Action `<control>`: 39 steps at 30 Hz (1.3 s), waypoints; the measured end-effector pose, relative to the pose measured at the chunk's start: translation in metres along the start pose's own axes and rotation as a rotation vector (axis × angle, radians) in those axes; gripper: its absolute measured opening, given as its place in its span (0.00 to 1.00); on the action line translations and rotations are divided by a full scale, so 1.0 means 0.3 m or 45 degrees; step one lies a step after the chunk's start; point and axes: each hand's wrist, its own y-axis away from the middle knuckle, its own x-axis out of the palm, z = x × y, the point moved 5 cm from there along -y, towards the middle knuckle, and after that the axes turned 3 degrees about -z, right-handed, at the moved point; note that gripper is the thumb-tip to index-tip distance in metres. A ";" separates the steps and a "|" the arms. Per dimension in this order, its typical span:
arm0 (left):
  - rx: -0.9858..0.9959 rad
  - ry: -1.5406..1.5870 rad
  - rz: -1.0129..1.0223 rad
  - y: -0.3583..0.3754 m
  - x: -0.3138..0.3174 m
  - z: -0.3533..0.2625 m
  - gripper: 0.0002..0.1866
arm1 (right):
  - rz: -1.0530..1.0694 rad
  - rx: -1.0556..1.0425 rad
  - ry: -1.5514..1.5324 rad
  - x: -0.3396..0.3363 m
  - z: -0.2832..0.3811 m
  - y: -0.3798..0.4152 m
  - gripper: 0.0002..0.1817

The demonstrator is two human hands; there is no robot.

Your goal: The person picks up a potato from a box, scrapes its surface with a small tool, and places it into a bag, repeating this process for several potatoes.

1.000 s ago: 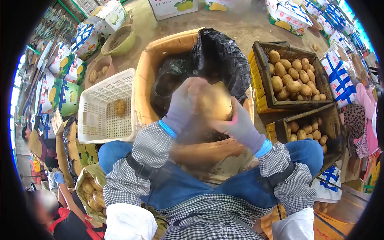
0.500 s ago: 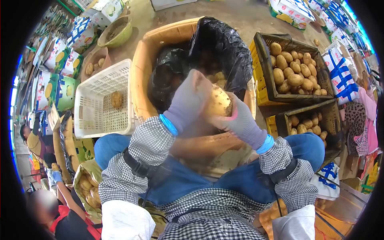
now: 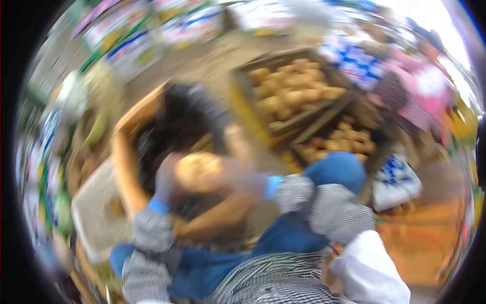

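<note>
One tan, rounded potato (image 3: 199,170) is held between grey-gloved left grip (image 3: 164,178) and right grip (image 3: 242,181), both curled on it, fingers blurred, near the front edge of one round orange tub (image 3: 126,164); two dark-rimmed crates (image 3: 248,115) stand right.

Left hand (image 3: 164,177): gloved and blurred, at the left side of a potato (image 3: 199,171); you can't tell its grip.
Right hand (image 3: 234,178): gloved, holding your potato's right side.
Tub (image 3: 126,157): below your hands, black plastic (image 3: 177,104) inside.
White crate (image 3: 96,218): beside the tub, your left.
Potato crates (image 3: 245,109): two, your right.
</note>
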 end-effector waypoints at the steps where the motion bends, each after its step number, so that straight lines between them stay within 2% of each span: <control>1: -0.230 0.398 -0.128 0.014 0.108 -0.052 0.11 | -0.107 -0.027 -0.032 -0.001 0.030 0.032 0.25; 2: -0.195 -0.050 0.025 -0.022 0.053 -0.045 0.09 | -0.161 -0.044 0.081 -0.009 0.117 0.080 0.23; 3: -0.301 -0.308 -0.226 -0.052 -0.041 0.025 0.11 | -0.433 -0.145 0.117 -0.053 0.171 0.128 0.22; 4: -0.123 -0.490 -0.095 -0.112 -0.166 0.099 0.20 | -0.506 -0.213 0.224 -0.044 0.316 0.241 0.15; 5: 0.261 -0.750 0.038 -0.184 -0.290 0.187 0.29 | -0.683 -0.372 0.294 -0.071 0.430 0.359 0.14; 6: 0.465 -1.461 -0.159 -0.167 -0.373 0.184 0.30 | -0.832 -0.514 0.358 -0.089 0.523 0.465 0.14; 7: 0.322 -1.495 -0.067 -0.183 -0.405 0.188 0.28 | -1.056 -0.575 0.021 -0.188 0.584 0.557 0.13; 8: 0.162 -1.529 0.013 -0.194 -0.429 0.188 0.27 | -1.328 -0.814 0.054 -0.209 0.695 0.725 0.17; 10: -0.391 -1.500 0.153 -0.206 -0.482 0.198 0.24 | -1.615 -1.255 0.099 -0.253 0.886 1.046 0.17; 12: 0.255 -2.041 0.411 -0.296 -0.583 0.316 0.25 | -1.784 -1.588 0.194 -0.270 1.029 1.365 0.17; 13: 0.548 -2.301 0.523 -0.201 -0.582 0.287 0.25 | -1.853 -1.682 0.250 -0.272 1.072 1.493 0.17; 14: 0.272 -1.998 0.379 -0.198 -0.611 0.298 0.25 | -1.918 -1.723 0.315 -0.287 1.097 1.600 0.17; 15: 0.060 -1.673 0.195 -0.150 -0.513 0.204 0.25 | -1.953 -1.733 0.347 -0.300 1.107 1.660 0.17; 16: 0.003 -1.608 0.225 -0.095 -0.358 0.101 0.24 | -2.011 -1.699 0.392 -0.327 1.106 1.725 0.17; 17: 0.007 -1.728 0.212 -0.078 -0.326 0.094 0.25 | -2.036 -1.648 0.410 -0.362 1.089 1.727 0.17; 18: -0.059 -1.780 0.355 -0.059 -0.314 0.104 0.26 | -2.040 -1.604 0.418 -0.380 1.073 1.712 0.18; 19: -0.112 -1.887 0.377 -0.033 -0.336 0.147 0.27 | -2.065 -1.555 0.431 -0.412 1.063 1.706 0.18; 20: -0.426 -1.893 0.522 0.027 -0.230 0.048 0.28 | -2.055 -1.517 0.447 -0.433 1.055 1.649 0.18; 21: -0.735 -1.960 0.629 0.059 -0.250 0.077 0.28 | -2.029 -1.486 0.459 -0.451 1.046 1.578 0.19; 22: -0.879 -1.977 0.759 0.075 -0.305 0.136 0.28 | -1.989 -1.464 0.479 -0.460 1.044 1.501 0.19; 24: -0.951 -2.228 0.928 0.068 -0.375 0.174 0.27 | -1.880 -1.409 0.533 -0.464 1.045 1.315 0.21; 25: -0.882 -2.362 1.123 0.048 -0.389 0.192 0.27 | -1.802 -1.384 0.548 -0.451 1.035 1.203 0.21; 26: -0.963 -2.345 0.673 0.012 -0.424 0.176 0.26 | -1.749 -1.365 0.566 -0.453 1.030 1.133 0.22; 27: -1.029 -2.273 0.569 -0.020 -0.418 0.132 0.25 | -1.673 -1.332 0.593 -0.432 1.008 1.021 0.23; 28: -0.737 -2.366 0.360 -0.053 -0.411 0.103 0.24 | -1.601 -1.309 0.614 -0.418 0.998 0.926 0.23; 30: -0.366 -2.240 0.177 -0.113 -0.346 0.038 0.24 | -1.469 -1.240 0.663 -0.375 0.946 0.751 0.25; 32: -0.318 -2.082 0.154 -0.200 -0.340 0.097 0.24 | -1.334 -1.147 0.763 -0.310 0.851 0.589 0.27; 34: -0.336 -1.933 0.163 -0.303 -0.381 0.233 0.24 | -1.053 -1.174 1.324 -0.214 0.708 0.444 0.28; 36: -0.514 -1.885 0.009 -0.362 -0.488 0.426 0.27 | -0.941 -0.817 1.184 -0.137 0.574 0.363 0.26; 38: -0.639 -2.263 0.076 -0.298 -0.376 0.276 0.30 | -1.093 -0.690 0.773 -0.121 0.514 0.305 0.23; 39: -0.691 -2.253 -0.037 -0.317 -0.417 0.330 0.31 | -1.155 -0.621 0.594 -0.129 0.493 0.282 0.22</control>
